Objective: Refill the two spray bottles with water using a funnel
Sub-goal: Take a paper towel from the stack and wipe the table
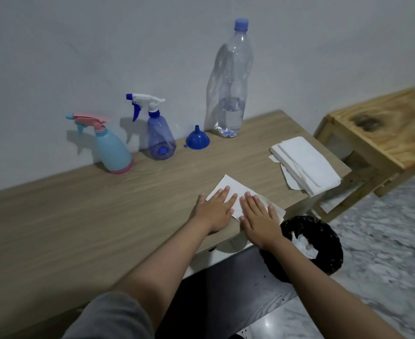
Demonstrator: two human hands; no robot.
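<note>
Head view: both hands, left point(215, 211) & right point(259, 220), lay flat w/ straight fingers on a paper towel point(237, 194) near desk point(79, 216) edge, probably wiping; spray bottles point(113, 149) point(160, 135), funnel point(197, 140) & water bottle point(233, 79) stood untouched by wall, so next move likely uncapping a sprayer.

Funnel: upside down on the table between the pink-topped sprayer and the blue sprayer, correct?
Not quite. The head view shows the funnel upside down on the table, but between the blue sprayer and the water bottle, not between the two sprayers.
</note>
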